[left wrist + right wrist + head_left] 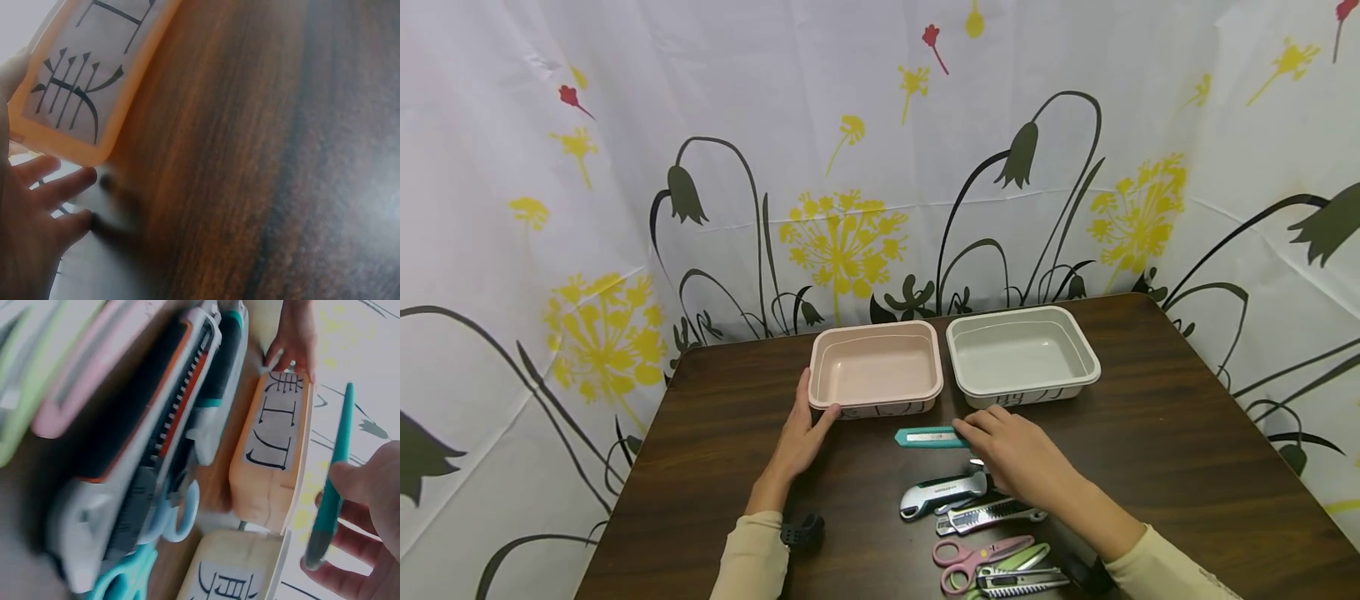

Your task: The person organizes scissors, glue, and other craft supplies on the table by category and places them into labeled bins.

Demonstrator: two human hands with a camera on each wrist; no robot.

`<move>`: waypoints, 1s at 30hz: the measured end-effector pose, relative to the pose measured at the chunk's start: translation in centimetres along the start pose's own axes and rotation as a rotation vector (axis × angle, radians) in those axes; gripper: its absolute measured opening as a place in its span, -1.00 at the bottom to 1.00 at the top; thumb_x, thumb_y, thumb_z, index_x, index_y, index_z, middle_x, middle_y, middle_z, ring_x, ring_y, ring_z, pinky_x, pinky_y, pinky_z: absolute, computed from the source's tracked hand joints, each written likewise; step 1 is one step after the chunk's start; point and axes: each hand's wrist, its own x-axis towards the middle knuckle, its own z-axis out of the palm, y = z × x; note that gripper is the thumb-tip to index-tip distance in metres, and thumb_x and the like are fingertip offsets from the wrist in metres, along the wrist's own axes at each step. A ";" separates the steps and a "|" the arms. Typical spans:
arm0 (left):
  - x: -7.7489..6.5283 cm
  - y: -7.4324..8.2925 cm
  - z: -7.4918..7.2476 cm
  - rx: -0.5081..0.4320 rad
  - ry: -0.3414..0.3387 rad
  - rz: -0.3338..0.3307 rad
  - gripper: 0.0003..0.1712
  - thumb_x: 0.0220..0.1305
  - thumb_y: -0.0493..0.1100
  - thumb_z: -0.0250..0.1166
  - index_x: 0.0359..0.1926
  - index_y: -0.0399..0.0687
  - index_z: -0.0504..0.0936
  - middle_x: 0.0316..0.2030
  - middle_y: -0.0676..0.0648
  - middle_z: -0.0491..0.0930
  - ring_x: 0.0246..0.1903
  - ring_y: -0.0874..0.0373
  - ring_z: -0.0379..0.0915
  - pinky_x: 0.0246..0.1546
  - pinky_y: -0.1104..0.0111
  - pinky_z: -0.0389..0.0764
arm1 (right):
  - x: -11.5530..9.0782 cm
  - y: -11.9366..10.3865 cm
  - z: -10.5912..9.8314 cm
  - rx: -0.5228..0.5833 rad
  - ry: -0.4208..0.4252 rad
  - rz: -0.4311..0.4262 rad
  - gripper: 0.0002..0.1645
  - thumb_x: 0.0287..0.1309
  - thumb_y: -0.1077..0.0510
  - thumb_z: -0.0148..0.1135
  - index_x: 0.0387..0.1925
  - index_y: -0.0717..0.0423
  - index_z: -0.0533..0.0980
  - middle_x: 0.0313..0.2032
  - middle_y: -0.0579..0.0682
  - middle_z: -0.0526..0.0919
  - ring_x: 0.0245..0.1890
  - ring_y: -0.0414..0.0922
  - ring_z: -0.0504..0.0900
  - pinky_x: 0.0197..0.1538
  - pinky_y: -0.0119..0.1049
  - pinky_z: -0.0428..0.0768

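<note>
My right hand (1015, 454) pinches a teal utility knife (931, 437) between thumb and fingers, holding it over the table in front of the two trays. In the right wrist view the knife (334, 465) is slim, with a grey end. The left hand (796, 442) rests at the near left corner of a pink tray (876, 327), thumb at the front rim and fingers along the side. In the left wrist view, the fingers (65, 187) are extended against the tray's end, beside its label with dark characters (78, 94).
A white tray (1022, 394) stands right of the pink one. Nearer lie a silver-grey utility knife (943, 493), a snap-off cutter (981, 517), pink scissors (966, 560) and several other cutting tools. Blue-handled scissors (181, 519) show in the right wrist view. A flowered curtain (850, 125) hangs behind.
</note>
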 end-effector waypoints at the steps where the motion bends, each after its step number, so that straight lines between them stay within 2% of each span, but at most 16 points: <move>1: 0.0 0.0 0.0 0.000 0.003 0.000 0.00 0.37 0.14 0.21 0.57 0.05 -0.21 0.51 -0.17 -0.04 0.43 -0.13 -0.01 0.32 -0.12 0.07 | 0.5 0.1 0.1 -0.006 0.006 0.010 -0.46 0.15 0.21 0.34 0.20 0.10 0.53 -0.03 -0.03 0.60 -0.05 -0.06 0.53 -0.12 -0.18 0.57; 8: 0.0 0.1 0.2 0.007 -0.004 -0.007 0.00 0.38 0.16 0.19 0.57 0.14 -0.24 0.51 -0.17 -0.04 0.43 -0.15 -0.01 0.32 -0.14 0.07 | 3.9 0.5 0.7 -0.044 0.030 0.109 -0.38 0.06 0.26 0.34 0.23 0.10 0.51 -0.02 0.03 0.59 -0.08 0.00 0.52 -0.16 -0.11 0.55; 11: 0.0 0.1 0.1 0.008 -0.013 -0.018 0.00 0.38 0.18 0.19 0.57 0.17 -0.25 0.51 -0.17 -0.05 0.43 -0.15 -0.02 0.32 -0.15 0.06 | 5.0 0.7 1.2 -0.037 0.059 0.134 -0.45 0.12 0.26 0.30 0.20 0.13 0.52 -0.06 0.03 0.61 -0.13 0.01 0.54 -0.18 -0.12 0.55; 15: -0.1 0.3 0.0 0.002 -0.014 -0.029 0.00 0.37 0.17 0.20 0.57 0.17 -0.25 0.51 -0.18 -0.03 0.43 -0.16 0.00 0.31 -0.15 0.07 | 6.0 0.9 2.1 -0.042 0.085 0.130 -0.52 0.15 0.24 0.29 0.14 0.14 0.56 -0.11 0.03 0.64 -0.19 0.00 0.54 -0.18 -0.15 0.54; 22: -0.2 0.3 -0.1 0.004 -0.016 -0.018 0.01 0.38 0.16 0.19 0.57 0.14 -0.25 0.50 -0.20 -0.03 0.43 -0.18 0.00 0.31 -0.15 0.07 | 7.4 1.0 3.1 -0.043 0.106 0.089 -0.61 0.06 0.31 0.29 -0.01 0.12 0.59 -0.22 0.03 0.65 -0.26 0.02 0.53 -0.21 -0.11 0.51; 25: -0.1 0.2 -0.1 0.003 -0.012 -0.016 0.00 0.37 0.16 0.19 0.57 0.16 -0.25 0.50 -0.19 -0.02 0.43 -0.16 0.01 0.31 -0.14 0.07 | 8.0 1.0 3.5 -0.034 0.102 0.089 -0.65 0.07 0.30 0.31 -0.04 0.10 0.61 -0.24 0.02 0.66 -0.27 0.02 0.54 -0.22 -0.12 0.50; 30: 0.0 0.1 0.1 -0.007 0.003 0.011 -0.02 0.39 0.12 0.20 0.56 0.04 -0.20 0.48 -0.23 0.03 0.41 -0.16 0.04 0.31 -0.13 0.10 | 8.9 0.6 4.2 -0.031 0.069 0.106 -0.73 0.14 0.23 0.32 -0.08 0.07 0.63 -0.25 0.00 0.67 -0.29 0.00 0.52 -0.24 -0.14 0.49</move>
